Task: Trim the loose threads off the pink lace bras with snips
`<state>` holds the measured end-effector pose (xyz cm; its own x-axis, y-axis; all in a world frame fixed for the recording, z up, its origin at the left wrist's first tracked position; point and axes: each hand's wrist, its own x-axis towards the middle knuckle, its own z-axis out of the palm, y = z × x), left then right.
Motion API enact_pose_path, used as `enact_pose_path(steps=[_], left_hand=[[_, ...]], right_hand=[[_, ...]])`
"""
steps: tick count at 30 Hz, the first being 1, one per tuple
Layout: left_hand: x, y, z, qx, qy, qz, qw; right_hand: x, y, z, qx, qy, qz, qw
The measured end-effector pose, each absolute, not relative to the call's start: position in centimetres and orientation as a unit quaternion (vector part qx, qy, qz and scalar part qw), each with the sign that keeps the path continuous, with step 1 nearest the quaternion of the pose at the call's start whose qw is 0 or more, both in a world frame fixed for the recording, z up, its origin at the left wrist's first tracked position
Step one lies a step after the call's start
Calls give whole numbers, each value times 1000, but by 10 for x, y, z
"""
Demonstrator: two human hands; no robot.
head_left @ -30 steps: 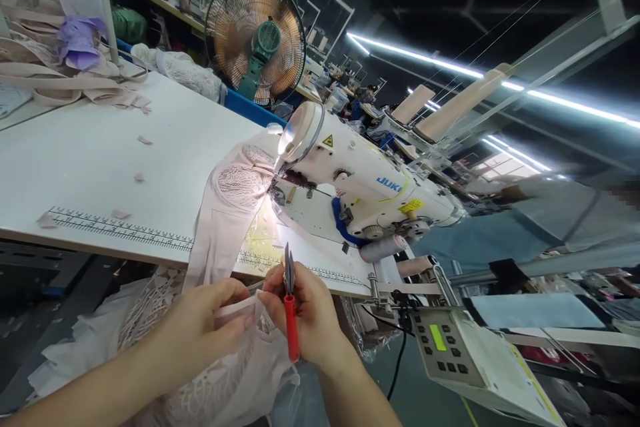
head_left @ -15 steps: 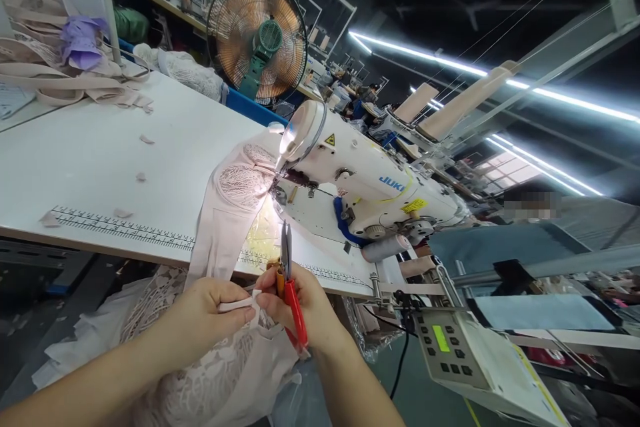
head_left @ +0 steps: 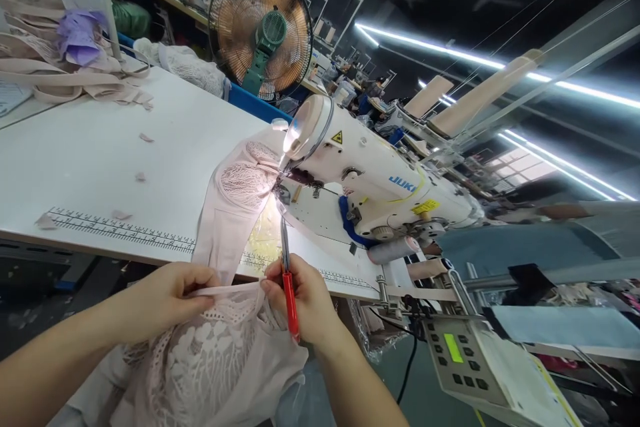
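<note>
A pale pink lace garment point(head_left: 210, 360) hangs below the table's front edge, its narrow top edge stretched between my hands. My left hand point(head_left: 160, 297) is closed on that edge, thumb against fingers. My right hand point(head_left: 313, 303) pinches the other end between thumb and forefinger. It also holds red-handled scissors point(head_left: 290, 303), their blades pointing up and close together. Beyond my hands, another pink piece with a lace cup point(head_left: 245, 183) lies at the needle of the white sewing machine point(head_left: 370, 160), under its lamp.
A ruler strip point(head_left: 120, 233) runs along the front of the white table point(head_left: 175, 140), near several fabric scraps. Straps and a purple cloth point(head_left: 80, 37) are piled far left. A large fan point(head_left: 273, 27) stands behind. At right are a control box point(head_left: 460, 350) and a thread spool point(head_left: 395, 250).
My left hand has moved left, away from my right, drawing the garment's edge out straight. The scissors have turned more upright in my right hand. The view has shifted slightly.
</note>
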<state>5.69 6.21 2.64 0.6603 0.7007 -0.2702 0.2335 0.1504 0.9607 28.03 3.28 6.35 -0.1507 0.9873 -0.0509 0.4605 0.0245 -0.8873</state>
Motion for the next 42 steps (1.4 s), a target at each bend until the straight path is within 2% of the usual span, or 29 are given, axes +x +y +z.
enact_pose_path(steps=[5, 9, 13, 16, 23, 29, 32, 37, 42], left_hand=[[44, 71, 32, 614, 374, 183, 670], [50, 70, 29, 561, 415, 236, 677], [68, 54, 23, 575, 467, 325, 588], [83, 43, 21, 603, 485, 335, 537], [97, 44, 23, 525, 459, 310, 646], [101, 44, 25, 488, 449, 344, 665], [99, 46, 25, 478, 443, 337, 679], [91, 49, 24, 465, 431, 308, 710], [87, 50, 19, 480, 428, 285, 710]], right_hand=[[273, 49, 60, -550, -614, 465, 323], [267, 59, 58, -543, -601, 491, 321], [263, 57, 56, -543, -627, 459, 318], [262, 52, 57, -539, -647, 435, 317], [259, 46, 59, -538, -671, 405, 309], [254, 45, 55, -544, -680, 366, 326], [266, 46, 54, -527, -687, 403, 295], [299, 44, 56, -436, -740, 482, 174], [314, 34, 55, -420, -781, 454, 78]])
